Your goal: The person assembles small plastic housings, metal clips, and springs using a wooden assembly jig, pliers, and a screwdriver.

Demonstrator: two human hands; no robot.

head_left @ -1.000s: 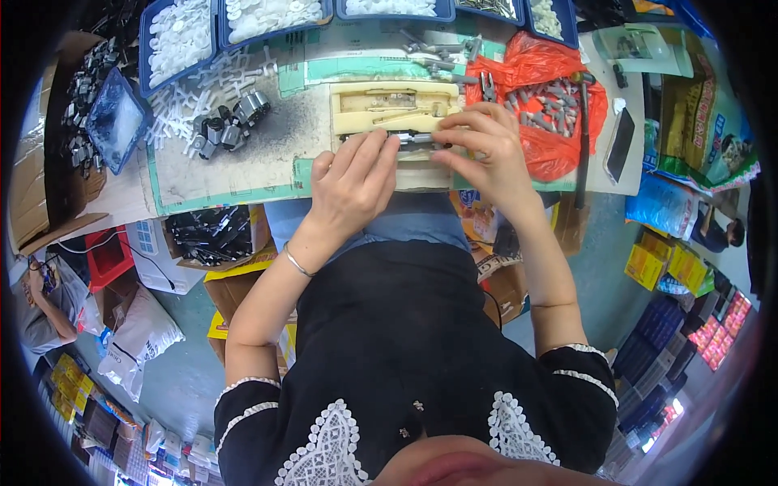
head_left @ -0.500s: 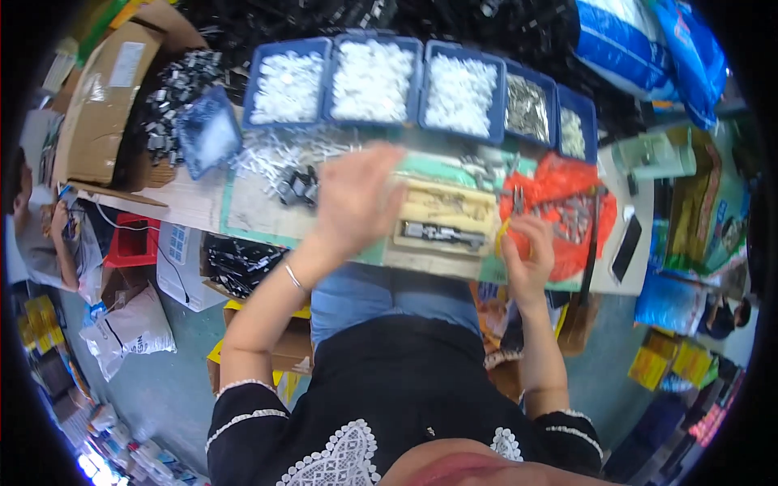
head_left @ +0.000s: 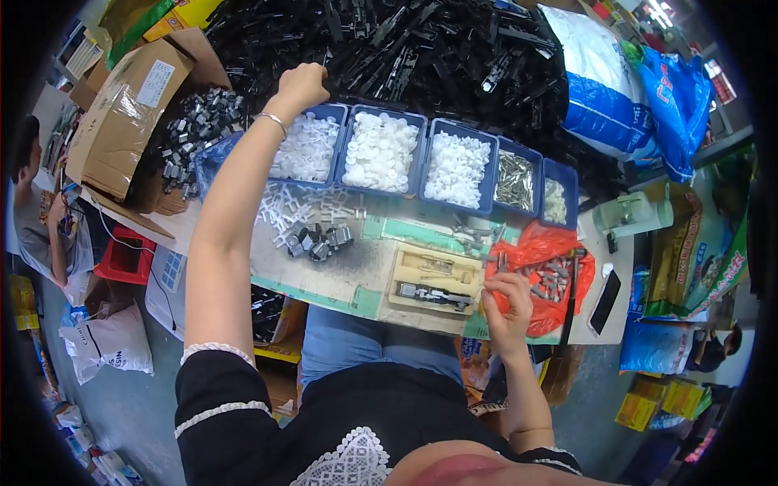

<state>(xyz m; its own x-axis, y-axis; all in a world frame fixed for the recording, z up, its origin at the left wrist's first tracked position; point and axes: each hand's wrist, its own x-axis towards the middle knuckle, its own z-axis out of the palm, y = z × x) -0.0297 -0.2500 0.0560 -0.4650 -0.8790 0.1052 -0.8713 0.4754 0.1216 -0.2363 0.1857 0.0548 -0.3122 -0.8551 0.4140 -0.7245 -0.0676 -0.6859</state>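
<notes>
Hands [head_left: 301,85] have parted (the left now by the black pile [head_left: 381,61]).

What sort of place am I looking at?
Probably a small assembly workshop: blue trays of small loose pieces line the bench, a big heap of black parts lies beyond them, and a cream holder carries one black part.

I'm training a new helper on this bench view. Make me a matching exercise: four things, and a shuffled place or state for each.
Things:
1. Left hand
2. Cream fixture
3. Red plastic bag
4. Right hand

Places or states:
A. Open, with small grey pieces in it
B. Fingers bent, close to the fixture's right end
C. At the near edge of the black heap
D. Dark part in its lower slot

Pairs: 1-C, 2-D, 3-A, 4-B
</notes>
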